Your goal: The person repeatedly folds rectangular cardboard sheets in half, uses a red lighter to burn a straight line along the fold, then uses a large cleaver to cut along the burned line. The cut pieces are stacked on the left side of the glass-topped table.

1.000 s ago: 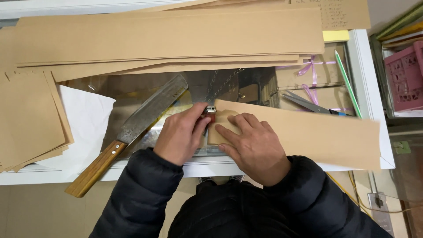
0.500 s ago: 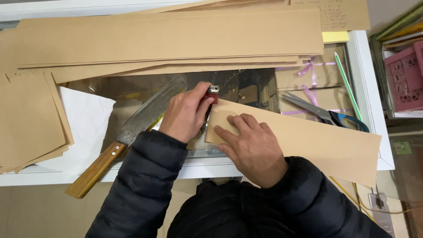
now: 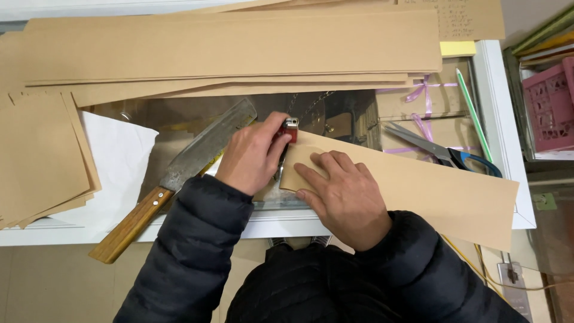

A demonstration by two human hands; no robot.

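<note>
Left hand: the left hand (image 3: pixel 251 157), at the centre of the frame, is curled closed around a small red lighter with a silver metal top (image 3: pixel 289 127), thumb up by the cap.
Right hand: the right hand (image 3: pixel 344 194) lies open and flat, fingers spread, pressing the left end of a long brown paper strip (image 3: pixel 430 185).
Lighter: just above the strip's left end, touching or almost touching its edge; I cannot tell which.
Strip: runs from centre to lower right, overhanging the white table (image 3: pixel 502 119).
Cleaver: a broad steel cleaver with a wooden handle (image 3: pixel 173 176) lies diagonally at lower left, just beside the left hand.
Scissors: blue-handled scissors (image 3: pixel 442 152) rest right of centre, above the strip.
Paper: a stack of long brown sheets (image 3: pixel 233 51) fills the top; smaller brown sheets (image 3: pixel 42 161) lie at left.
Crate: a pink plastic crate (image 3: pixel 550 101) stands at the right edge.
</note>
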